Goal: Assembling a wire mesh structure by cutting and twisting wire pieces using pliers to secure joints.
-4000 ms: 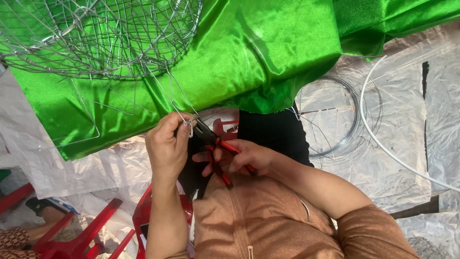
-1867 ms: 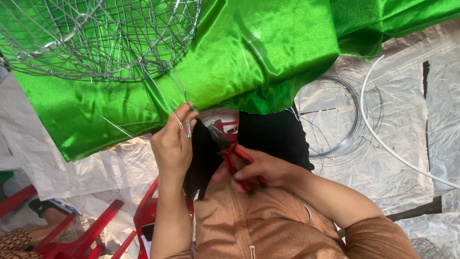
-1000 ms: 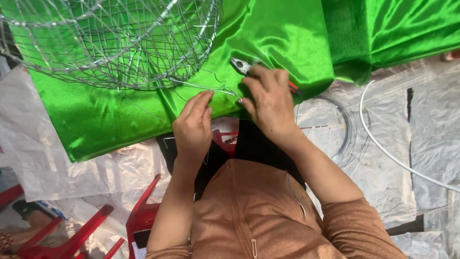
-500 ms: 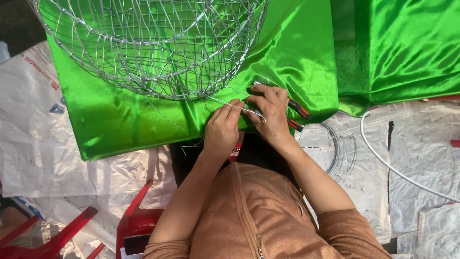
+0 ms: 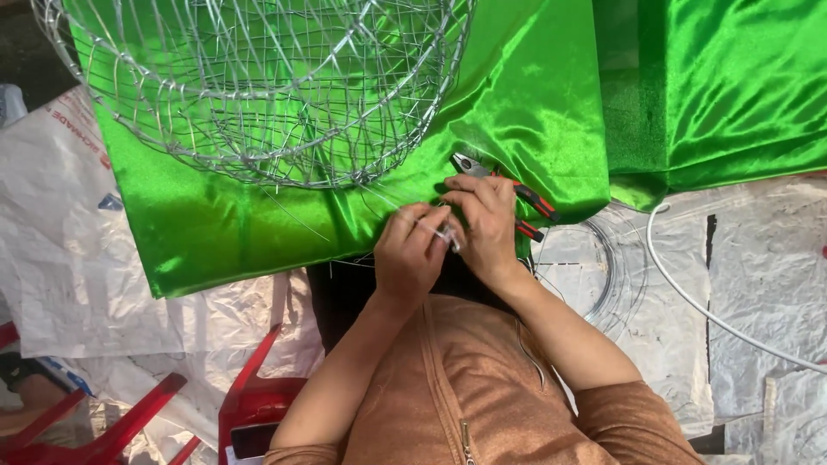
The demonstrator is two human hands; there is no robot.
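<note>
At the far left a rounded wire mesh frame [image 5: 258, 86] rests on a sheet of shiny green satin cloth [image 5: 517, 112] spread over pale plastic sheeting [image 5: 69, 258]. From the frame's near rim a thin loose wire [image 5: 297, 215] runs rightward to the hands. The left hand [image 5: 412, 258] is pinched shut on the wire's end, fingertips drawn together. Just right of it, touching, the right hand [image 5: 484, 226] also grips near that end while clamping a pair of red-handled pliers [image 5: 508, 191] in the palm, the metal nose poking out toward the far side. The wire looks light and springy, with a sharp tip, so it is best held close to its end; the satin looks slippery and soft. Further right lie a coil of wire [image 5: 594, 267] and a white cable [image 5: 715, 310].
</note>
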